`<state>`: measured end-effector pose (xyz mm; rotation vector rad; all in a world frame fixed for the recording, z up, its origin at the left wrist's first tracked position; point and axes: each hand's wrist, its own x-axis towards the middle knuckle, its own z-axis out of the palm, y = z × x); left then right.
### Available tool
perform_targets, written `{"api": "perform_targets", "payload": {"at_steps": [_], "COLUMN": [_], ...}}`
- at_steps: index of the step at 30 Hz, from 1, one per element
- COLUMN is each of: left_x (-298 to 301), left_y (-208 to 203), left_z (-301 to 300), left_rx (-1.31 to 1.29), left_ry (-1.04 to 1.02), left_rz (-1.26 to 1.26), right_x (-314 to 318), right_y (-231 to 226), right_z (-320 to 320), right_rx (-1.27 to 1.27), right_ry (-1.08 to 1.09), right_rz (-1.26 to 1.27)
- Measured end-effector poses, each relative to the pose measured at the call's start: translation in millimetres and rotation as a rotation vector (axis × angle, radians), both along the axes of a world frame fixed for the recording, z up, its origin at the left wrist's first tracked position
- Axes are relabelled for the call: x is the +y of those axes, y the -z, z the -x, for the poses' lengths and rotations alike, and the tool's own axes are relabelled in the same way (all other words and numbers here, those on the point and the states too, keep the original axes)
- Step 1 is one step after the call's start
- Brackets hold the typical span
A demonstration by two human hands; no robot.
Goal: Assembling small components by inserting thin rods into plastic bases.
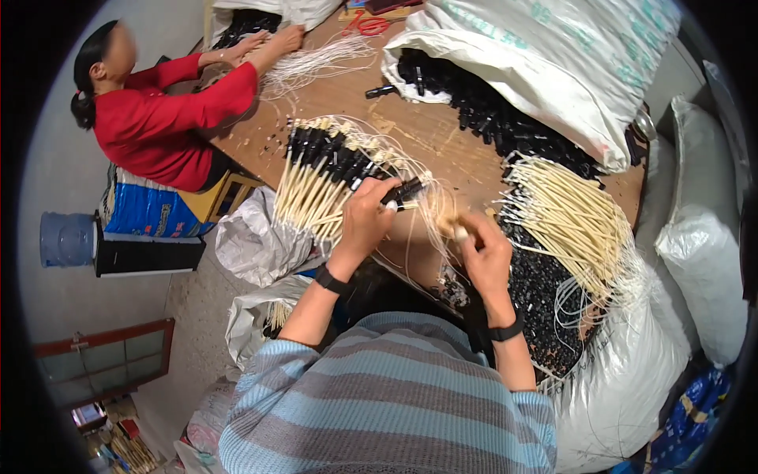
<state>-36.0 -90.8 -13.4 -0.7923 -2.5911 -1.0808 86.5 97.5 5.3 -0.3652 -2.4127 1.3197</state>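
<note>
My left hand (pixel 368 220) is closed on a black tubular piece (pixel 405 192) on a cream stick, with thumb and forefinger pressed on it. Under and beside that hand lies a fanned row of cream sticks (pixel 304 193) with black sleeves (pixel 335 162) and thin white cords at their far ends. To the right, my right hand (pixel 485 259) is pinched together by the hanging white cords (pixel 433 207). Its fingertips are blurred, so what they hold cannot be made out. Both wrists carry dark bands.
A white woven sack (pixel 505 67) spills black tubular parts (pixel 505 134) onto the brown table (pixel 418 130). A bundle of cream sticks (pixel 572 213) lies at right on black pieces. At far left a co-worker in red (pixel 170 110) handles white cords (pixel 324 63). Red scissors (pixel 367 25) lie beyond.
</note>
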Motion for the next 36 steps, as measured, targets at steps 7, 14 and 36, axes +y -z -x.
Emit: {"api": "perform_targets", "payload": {"at_steps": [7,14,36], "left_x": [28.7,35.8,18.4], "left_y": [-32.5,-27.8,-27.6], "left_z": [-30.5,-37.4,8.7], "left_rx": [-0.297,-0.106,0.333], "left_ry": [0.269,0.264,-0.106], "left_rz": [-0.110,0.036,0.085], "right_x": [4.5,9.7,-20.4], "right_y": [-5.7,0.5,4.7], "right_z": [18.7,5.2,-16.4], "right_rx": [-0.080,-0.120,0.015], "right_ry": [0.017,0.059,-0.143], "right_rz": [0.876,0.897,-0.219]}}
